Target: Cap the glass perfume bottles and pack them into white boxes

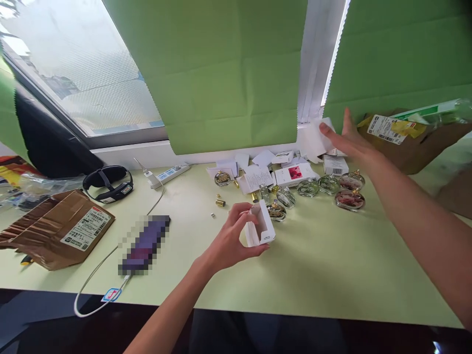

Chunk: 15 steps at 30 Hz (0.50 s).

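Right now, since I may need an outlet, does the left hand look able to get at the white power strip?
Probably yes, once freed: the left hand holds an open white box. The white power strip lies uncovered, and nothing tall seems to stand between them.

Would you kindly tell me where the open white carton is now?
In the head view, the open white carton is slightly right of centre, held in the left hand over the pale green table, with a glass bottle just behind it.
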Available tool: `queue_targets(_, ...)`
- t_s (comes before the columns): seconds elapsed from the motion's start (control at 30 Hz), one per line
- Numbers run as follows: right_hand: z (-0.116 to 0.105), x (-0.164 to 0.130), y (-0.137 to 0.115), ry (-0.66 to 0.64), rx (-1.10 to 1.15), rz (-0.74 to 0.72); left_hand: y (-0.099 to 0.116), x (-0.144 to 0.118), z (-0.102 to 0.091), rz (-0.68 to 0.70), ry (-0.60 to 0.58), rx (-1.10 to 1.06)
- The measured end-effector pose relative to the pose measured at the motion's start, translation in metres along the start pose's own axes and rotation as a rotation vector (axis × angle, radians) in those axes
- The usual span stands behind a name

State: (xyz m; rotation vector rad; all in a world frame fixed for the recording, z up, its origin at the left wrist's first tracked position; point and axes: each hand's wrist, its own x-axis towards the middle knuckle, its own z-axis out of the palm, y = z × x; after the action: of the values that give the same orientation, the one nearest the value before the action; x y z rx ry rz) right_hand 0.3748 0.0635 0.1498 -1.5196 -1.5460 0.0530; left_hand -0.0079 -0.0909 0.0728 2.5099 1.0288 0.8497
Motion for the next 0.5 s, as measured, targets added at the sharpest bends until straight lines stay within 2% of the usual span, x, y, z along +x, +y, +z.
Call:
queue_targets(0.07, 0.005, -0.014, -0.007, 0.000, -0.039, 0.036, -0.002, -0.004, 0.002, -0.044, 0.013, 0.019)
queue_targets(0.17, 0.011, -0.056, -0.021, 0.113, 0.000, -0.109, -0.010, -0.015, 0.005, -0.135, 0.058, 0.040)
queue_targets(0.27, 0.017, -0.101, -0.034, -0.064, 0.086, -0.101, -0.021, -0.023, 0.004, -0.205, 0.129, 0.044)
queue_targets(0.33, 0.023, -0.126, -0.040, -0.236, 0.111, -0.107, -0.027, -0.023, 0.002, -0.241, 0.151, 0.030)
queue_targets(0.47, 0.045, -0.161, -0.046, -0.590, 0.179, -0.111, -0.032, -0.015, -0.002, -0.343, 0.212, 0.009)
queue_targets(0.5, 0.052, -0.167, -0.046, -0.646, 0.193, -0.098, -0.032, -0.013, -0.003, -0.367, 0.228, 0.010)
